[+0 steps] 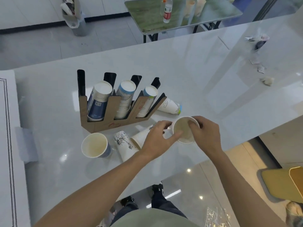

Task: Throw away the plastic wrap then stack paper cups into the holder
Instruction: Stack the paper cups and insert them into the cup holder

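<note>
A brown cardboard cup holder (105, 123) with three slanted slots stands on the white counter, each slot filled with a stack of paper cups (125, 99). Both hands grip one white paper cup (184, 128), mouth up, just right of the holder. My left hand (158, 141) holds its near side with the thumb at the rim; my right hand (205, 133) has fingers hooked over the far rim. Loose cups lie nearby: an upright one (95, 145), two on their sides (124, 145), and another (171, 106) behind the holder. Crumpled clear plastic wrap (216, 215) lies on the floor.
The white counter (188, 76) ends just below my hands. Scraps of paper (268, 80) lie at its far right. A bin (78, 20) stuffed with paper stands on the floor beyond. A folding table (180, 15) carries a bottle and cups. A yellow chair (285, 184) is at lower right.
</note>
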